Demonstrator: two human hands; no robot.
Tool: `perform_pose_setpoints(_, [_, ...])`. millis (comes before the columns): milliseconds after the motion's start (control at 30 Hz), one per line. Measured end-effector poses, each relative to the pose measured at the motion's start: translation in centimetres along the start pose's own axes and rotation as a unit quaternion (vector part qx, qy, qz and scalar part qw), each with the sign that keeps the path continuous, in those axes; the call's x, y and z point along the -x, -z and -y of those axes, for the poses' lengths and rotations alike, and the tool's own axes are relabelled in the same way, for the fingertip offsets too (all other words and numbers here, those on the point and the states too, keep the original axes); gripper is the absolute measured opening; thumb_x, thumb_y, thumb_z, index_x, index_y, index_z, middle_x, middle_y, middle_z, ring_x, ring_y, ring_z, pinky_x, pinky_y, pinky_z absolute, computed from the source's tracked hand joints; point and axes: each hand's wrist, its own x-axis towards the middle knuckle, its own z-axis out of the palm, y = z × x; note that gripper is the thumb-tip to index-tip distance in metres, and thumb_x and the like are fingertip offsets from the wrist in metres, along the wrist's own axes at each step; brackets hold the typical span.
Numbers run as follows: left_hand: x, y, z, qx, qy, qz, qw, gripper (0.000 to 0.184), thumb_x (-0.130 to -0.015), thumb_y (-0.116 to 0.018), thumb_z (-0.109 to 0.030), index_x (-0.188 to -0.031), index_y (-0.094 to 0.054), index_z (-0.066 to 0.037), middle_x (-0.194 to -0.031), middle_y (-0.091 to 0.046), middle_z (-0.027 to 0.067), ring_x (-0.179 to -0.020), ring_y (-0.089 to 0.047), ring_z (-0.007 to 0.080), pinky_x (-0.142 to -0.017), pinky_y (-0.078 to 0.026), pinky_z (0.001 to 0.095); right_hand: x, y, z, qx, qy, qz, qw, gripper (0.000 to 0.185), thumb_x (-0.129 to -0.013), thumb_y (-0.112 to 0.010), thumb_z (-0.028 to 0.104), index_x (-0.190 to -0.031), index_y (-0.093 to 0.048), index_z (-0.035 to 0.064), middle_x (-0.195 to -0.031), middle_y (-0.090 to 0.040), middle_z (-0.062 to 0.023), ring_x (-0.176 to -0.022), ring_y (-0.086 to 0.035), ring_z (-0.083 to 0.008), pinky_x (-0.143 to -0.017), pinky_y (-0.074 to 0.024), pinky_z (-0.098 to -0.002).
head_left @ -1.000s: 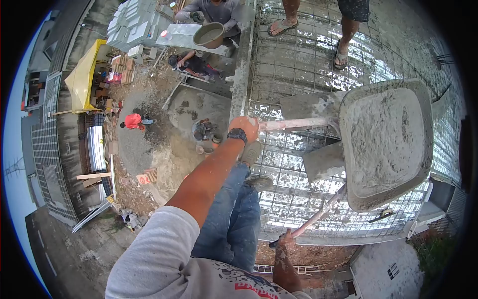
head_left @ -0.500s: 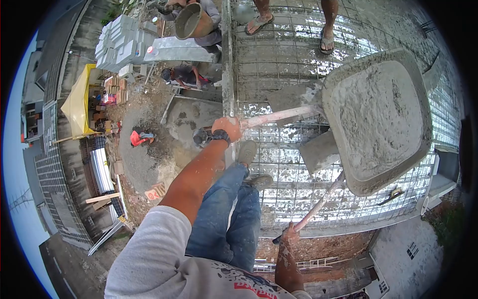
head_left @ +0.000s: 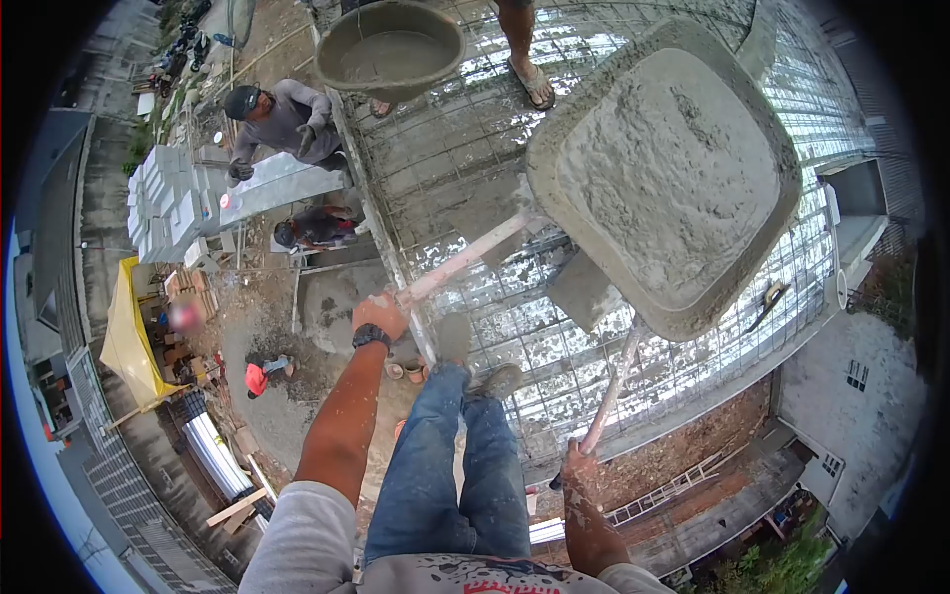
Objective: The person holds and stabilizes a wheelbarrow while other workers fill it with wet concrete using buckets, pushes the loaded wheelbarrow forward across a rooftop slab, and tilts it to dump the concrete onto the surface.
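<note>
A wheelbarrow [head_left: 683, 322] with its tray full of wet grey concrete [head_left: 673, 168] stands ahead of me on the steel mesh. My left hand [head_left: 381, 319] is wrapped round the end of its left handle [head_left: 465, 257], a dark band on the wrist. My right hand [head_left: 579, 463] grips the dark end of the right handle [head_left: 616, 386], lower in the view. Both handles are spattered with cement. My shoes [head_left: 495, 381] rest at the slab's edge, between the handles.
A bucket [head_left: 386, 89] of grey mix is at the top, beside a co-worker's sandalled foot [head_left: 532, 84]. A grey-sleeved person [head_left: 297, 119] stands below the slab edge [head_left: 371, 198]. A trowel-like tool [head_left: 767, 305] lies right. Drops flank the slab.
My view has turned, and the wheelbarrow appears further left and higher. The bucket has gone from the grey-sleeved person's hold to above the slab's edge. Both my hands keep their grip.
</note>
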Motion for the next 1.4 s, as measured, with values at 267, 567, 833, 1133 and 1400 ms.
perform_pose_setpoints(267, [0.8,0.3,-1.4,-0.057,-0.023,-0.058,0.996,0.051,-0.075,-0.063,-0.038,-0.118,-0.060,-0.010,-0.094,-0.068,0.0206,-0.090,-0.066,0.0368,-0.081,-0.052,0.0452,-0.5,0.1,-1.3,-0.137,0.063,-0.011,0.989,0.058,-0.073,-0.070,0.042,-0.107,-0.059,-0.0046,-0.092,-0.065,-0.0279,-0.088,-0.064,-0.0432,-0.078,-0.0499,-0.0480])
perform_pose_setpoints(567, [0.4,-0.9,-0.9,-0.068,-0.039,-0.091,0.993,0.049,-0.074,-0.066,-0.039,-0.115,-0.062,-0.013,-0.091,-0.068,0.0189,-0.085,-0.066,0.0365,-0.077,-0.053,0.0461,-0.7,0.0,-1.8,-0.157,0.072,-0.026,0.985,0.056,-0.072,-0.072,0.036,-0.110,-0.059,-0.0043,-0.093,-0.065,-0.0273,-0.089,-0.064,-0.0411,-0.078,-0.0500,-0.0458])
perform_pose_setpoints(833, [0.5,-0.6,-1.0,-0.066,-0.034,-0.087,0.993,0.053,-0.075,-0.066,-0.048,-0.114,-0.062,-0.014,-0.090,-0.068,0.0196,-0.085,-0.066,0.0366,-0.076,-0.053,0.0456,0.8,2.8,-0.7,-0.161,0.063,0.010,0.985,0.063,-0.073,-0.068,0.042,-0.120,-0.057,0.0017,-0.100,-0.065,-0.0268,-0.096,-0.063,-0.0418,-0.084,-0.0490,-0.0463])
perform_pose_setpoints(1133, [0.0,-0.6,-0.9,-0.074,-0.030,-0.073,0.994,0.055,-0.073,-0.066,-0.049,-0.116,-0.061,-0.014,-0.095,-0.068,0.0182,-0.090,-0.065,0.0355,-0.080,-0.053,0.0440,0.3,1.9,-1.0,-0.205,0.095,-0.016,0.974,0.051,-0.074,-0.073,0.039,-0.100,-0.061,-0.0033,-0.088,-0.064,-0.0264,-0.085,-0.063,-0.0426,-0.075,-0.0487,-0.0480])
perform_pose_setpoints(1400, [0.0,-0.1,-1.4,-0.073,-0.026,-0.079,0.994,0.052,-0.074,-0.066,-0.048,-0.114,-0.062,-0.016,-0.094,-0.068,0.0181,-0.090,-0.065,0.0359,-0.080,-0.053,0.0450,-0.2,1.2,-1.2,-0.201,0.087,-0.009,0.976,0.051,-0.074,-0.071,0.038,-0.105,-0.061,-0.0017,-0.090,-0.065,-0.0260,-0.088,-0.064,-0.0411,-0.076,-0.0489,-0.0470])
